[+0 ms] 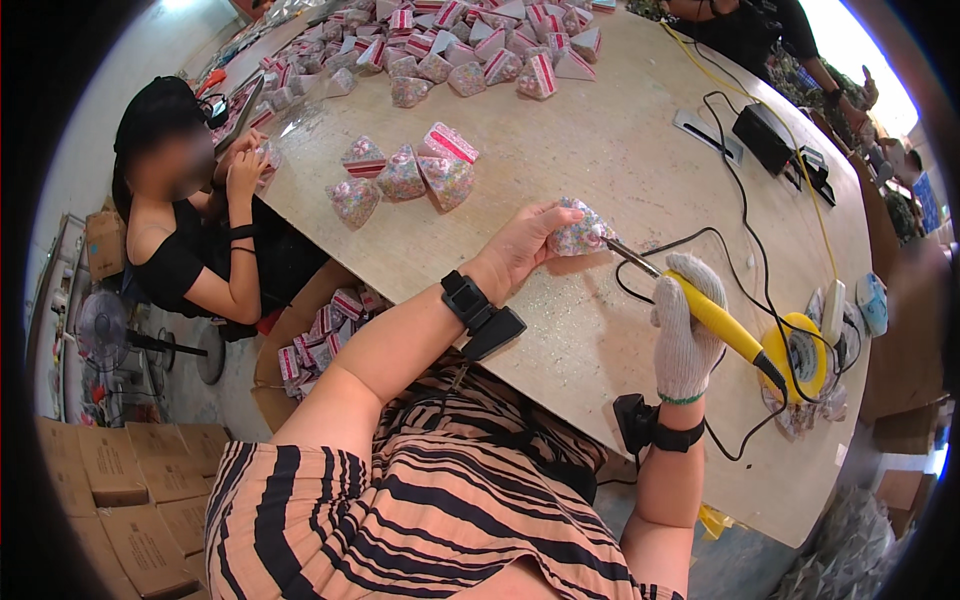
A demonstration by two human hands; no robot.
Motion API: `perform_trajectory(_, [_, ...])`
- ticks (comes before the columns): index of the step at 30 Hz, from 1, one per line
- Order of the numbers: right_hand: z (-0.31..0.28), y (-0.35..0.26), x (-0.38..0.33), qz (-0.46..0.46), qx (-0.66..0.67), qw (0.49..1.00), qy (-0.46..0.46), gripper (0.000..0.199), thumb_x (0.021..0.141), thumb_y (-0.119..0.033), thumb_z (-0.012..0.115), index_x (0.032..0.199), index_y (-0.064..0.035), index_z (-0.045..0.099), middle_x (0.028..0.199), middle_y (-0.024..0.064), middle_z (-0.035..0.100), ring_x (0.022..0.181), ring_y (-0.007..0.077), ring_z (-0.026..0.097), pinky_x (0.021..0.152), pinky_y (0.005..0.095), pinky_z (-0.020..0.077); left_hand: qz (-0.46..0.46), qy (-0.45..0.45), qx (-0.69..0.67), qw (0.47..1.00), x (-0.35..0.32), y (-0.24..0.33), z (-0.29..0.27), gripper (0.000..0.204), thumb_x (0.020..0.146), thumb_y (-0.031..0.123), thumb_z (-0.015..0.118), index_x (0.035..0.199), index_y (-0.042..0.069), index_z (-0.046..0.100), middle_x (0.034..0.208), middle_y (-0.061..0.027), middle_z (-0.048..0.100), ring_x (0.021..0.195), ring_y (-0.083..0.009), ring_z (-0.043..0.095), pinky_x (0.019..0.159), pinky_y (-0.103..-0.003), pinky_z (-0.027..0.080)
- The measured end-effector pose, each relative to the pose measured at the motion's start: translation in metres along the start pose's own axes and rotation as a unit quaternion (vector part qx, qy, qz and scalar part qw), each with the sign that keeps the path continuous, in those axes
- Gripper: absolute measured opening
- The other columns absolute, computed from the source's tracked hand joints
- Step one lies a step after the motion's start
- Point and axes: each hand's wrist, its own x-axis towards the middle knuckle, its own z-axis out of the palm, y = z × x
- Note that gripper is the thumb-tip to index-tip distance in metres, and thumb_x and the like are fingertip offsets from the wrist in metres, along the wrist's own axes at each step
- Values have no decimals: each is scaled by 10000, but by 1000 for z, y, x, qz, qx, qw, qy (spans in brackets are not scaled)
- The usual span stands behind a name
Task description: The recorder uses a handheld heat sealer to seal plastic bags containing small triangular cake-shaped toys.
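Over the table, my bare left hand pinches a small wedge-shaped piece covered in multicoloured speckles. In a white knitted glove, my right hand is closed around the yellow handle of a soldering iron. The iron's metal tip points left and meets the right side of the speckled piece; whether it presses in, I cannot tell. Several similar wedges, some with pink-and-white striped sides, lie just beyond my left hand. Loose glitter is scattered on the wood below.
A large heap of wedges covers the far side. Black cables loop across the right, near a black box and a yellow tape roll. A co-worker sits at the left; a carton of wedges stands below the table edge.
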Motion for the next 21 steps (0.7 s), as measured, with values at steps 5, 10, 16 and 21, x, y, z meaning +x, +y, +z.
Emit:
perform_trajectory(5, [2, -7, -2, 61, 41, 997, 22, 248, 802, -42, 669, 1035, -13, 590, 993, 65, 618, 903, 138, 569, 811, 279, 459, 0, -2, 11, 1000, 0, -1, -1, 285, 846, 194, 589, 1058, 13, 529, 1012, -88, 617, 925, -166, 622, 867, -288, 500])
perform_trajectory(10, [3, -12, -4, 98, 70, 993, 18, 250, 804, -27, 660, 1042, -14, 585, 1006, 65, 614, 919, 130, 562, 812, 273, 458, -2, -9, 22, 1000, -1, -1, -1, 295, 847, 193, 588, 1069, 8, 529, 1029, -93, 615, 931, -170, 621, 870, -293, 498])
perform_trajectory(16, [0, -3, -4, 81, 84, 990, 75, 231, 813, -10, 642, 1035, -29, 586, 1004, 52, 612, 918, 118, 557, 808, 255, 457, -22, -4, 9, 1000, 4, -2, -3, 289, 850, 196, 581, 1067, 12, 529, 1020, -92, 615, 943, -178, 617, 881, -298, 494])
perform_trajectory(21, [-2, -8, 1, 76, 121, 982, 122, 203, 835, -23, 612, 1035, -39, 581, 900, 23, 601, 716, 53, 519, 615, 185, 432, -20, 9, -18, 1000, 1, 7, -2, 292, 834, 221, 602, 1035, 20, 538, 985, -93, 612, 910, -163, 622, 795, -292, 536])
